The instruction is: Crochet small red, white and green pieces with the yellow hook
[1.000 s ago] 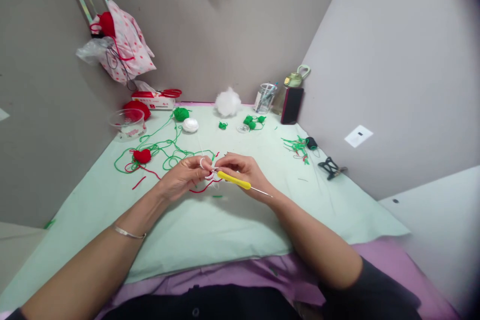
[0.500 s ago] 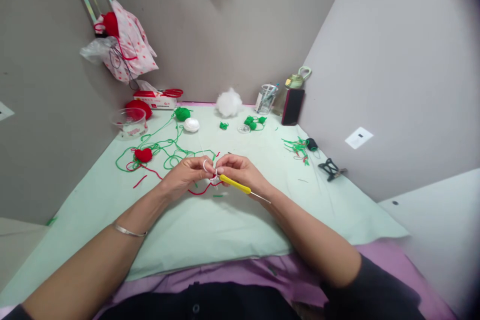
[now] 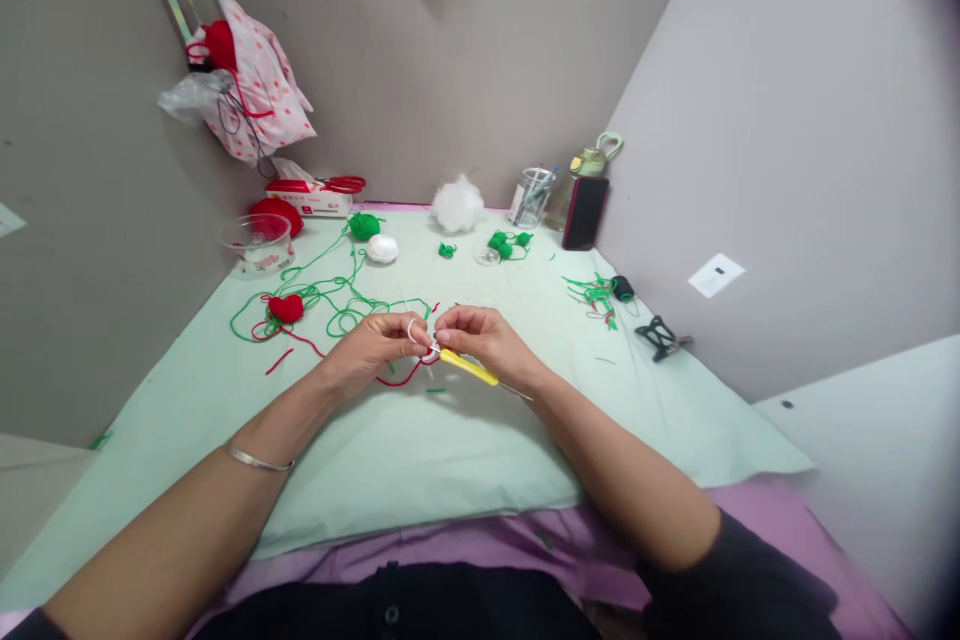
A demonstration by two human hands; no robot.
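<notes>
Near the middle of the cloth, my left hand point(image 3: 375, 350) pinches a small red and white crochet piece point(image 3: 430, 353), with white yarn looped round a finger. The yellow-handled crochet hook point(image 3: 469, 367) slants down to the right below my right hand point(image 3: 484, 340). The fingers of my right hand are closed beside the piece, at the hook's upper end; what exactly they grip is too small to make out. White yarn runs up toward a white ball point(image 3: 382, 249). A red strand point(image 3: 397, 383) hangs below the left fingers.
Green yarn point(image 3: 345, 300) lies tangled at left with a red heart shape point(image 3: 286, 309). Behind are a plastic tub point(image 3: 259, 245), tissue box point(image 3: 311, 198), white stuffing point(image 3: 458, 204), pen cup point(image 3: 533, 198) and phone point(image 3: 586, 213). Yarn scraps point(image 3: 600, 298) and a black stand point(image 3: 660, 337) sit right.
The hook's handle has shifted slightly left, and its lower tip has risen a little. The right fingers have moved slightly at the piece. My left hand keeps its hold.
</notes>
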